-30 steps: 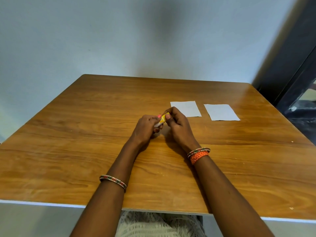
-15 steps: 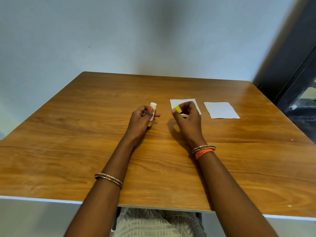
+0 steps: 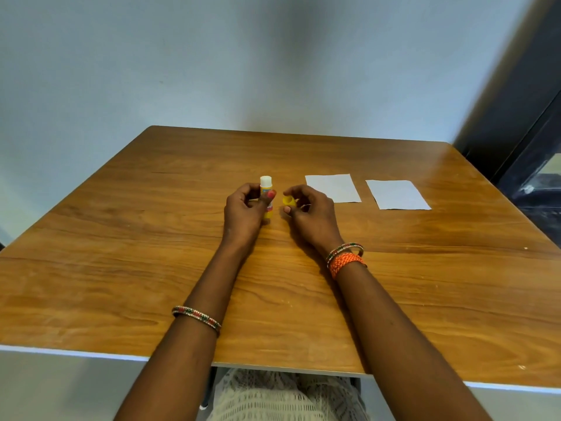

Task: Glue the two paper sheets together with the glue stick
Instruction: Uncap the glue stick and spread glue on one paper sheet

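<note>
With the left hand point(image 3: 247, 208) gripping the uncapped glue stick point(image 3: 266, 192) upright and the right hand point(image 3: 309, 208) pinching its cap point(image 3: 288, 201), both paper sheets point(image 3: 333, 187) lie flat on the worktop point(image 3: 121, 253) at centre-right of frame, nearer the right hand.

A square wooden table point(image 3: 394, 299) with warm brown grain and a thin pale edge fills the lower half of the view, its far side set against a plain, pale blue-grey wall point(image 3: 212, 56). Soft shadows fall across the wall. At the right edge stands a dark frame point(image 3: 522, 95), with what looks like glass catching a bright reflection below it.
</note>
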